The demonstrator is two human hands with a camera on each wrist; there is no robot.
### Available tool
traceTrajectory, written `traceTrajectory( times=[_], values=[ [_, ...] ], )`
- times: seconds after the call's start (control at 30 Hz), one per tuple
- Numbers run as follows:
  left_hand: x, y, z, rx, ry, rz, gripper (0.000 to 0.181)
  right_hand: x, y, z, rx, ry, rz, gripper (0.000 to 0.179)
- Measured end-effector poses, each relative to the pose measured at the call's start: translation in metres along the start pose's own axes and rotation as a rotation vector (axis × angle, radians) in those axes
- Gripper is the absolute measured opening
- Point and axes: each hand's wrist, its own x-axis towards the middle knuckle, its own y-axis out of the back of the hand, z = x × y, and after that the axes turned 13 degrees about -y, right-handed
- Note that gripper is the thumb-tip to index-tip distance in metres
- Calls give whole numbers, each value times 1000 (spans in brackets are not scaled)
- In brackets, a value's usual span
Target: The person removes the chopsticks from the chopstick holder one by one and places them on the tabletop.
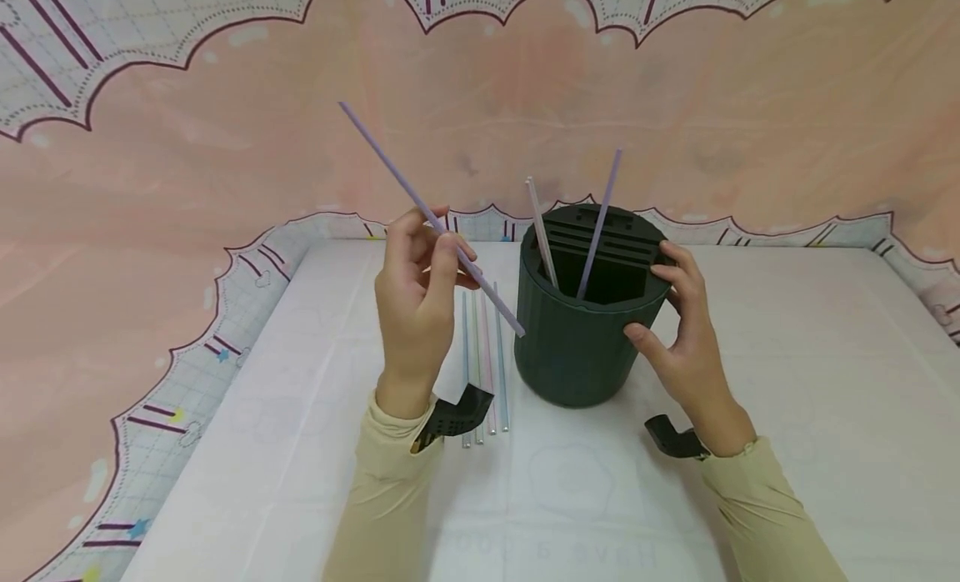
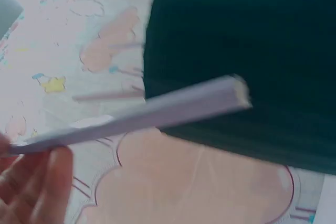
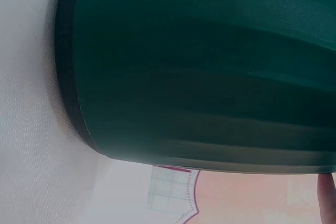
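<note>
My left hand [image 1: 416,294] pinches a long, thin purple stick [image 1: 405,184] with a blunt, pale end. The stick slants down to the right, its lower end overlapping the side of a dark green round pen holder [image 1: 577,357] in the head view. In the left wrist view, the purple stick [image 2: 157,111] crosses in front of the holder [image 2: 236,24]. My right hand [image 1: 686,340] grips the holder's right side, thumb at the front and fingers at the rim. A whitish stick [image 1: 538,223] and another purple stick [image 1: 603,207] stand inside its large front compartment.
Several thin pale sticks [image 1: 480,369], in blue, green and pink, lie side by side on the white table [image 1: 262,449], left of the holder. Narrow slots [image 1: 600,232] cross the back of the holder's top. Behind the table hangs a peach patterned cloth [image 1: 450,107].
</note>
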Motion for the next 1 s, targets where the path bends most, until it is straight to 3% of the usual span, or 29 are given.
traceTrajectory(
  times=[0.17,0.3,0.47,0.67,1.0],
  values=[
    [-1,5,-12,222,108,-109,26,0,0,0,4,-9,-2,66],
    [-2,10,-19,443,202,-250,28,1,0,1,5,-17,-3,65],
    [-3,15,-28,624,332,-410,29,1,1,1,8,-21,-3,66],
    [-10,24,-46,711,471,-540,32,1,0,1,10,-17,-5,66],
    [-27,35,-76,696,695,-722,49,0,0,2,15,-9,-3,65]
  ],
)
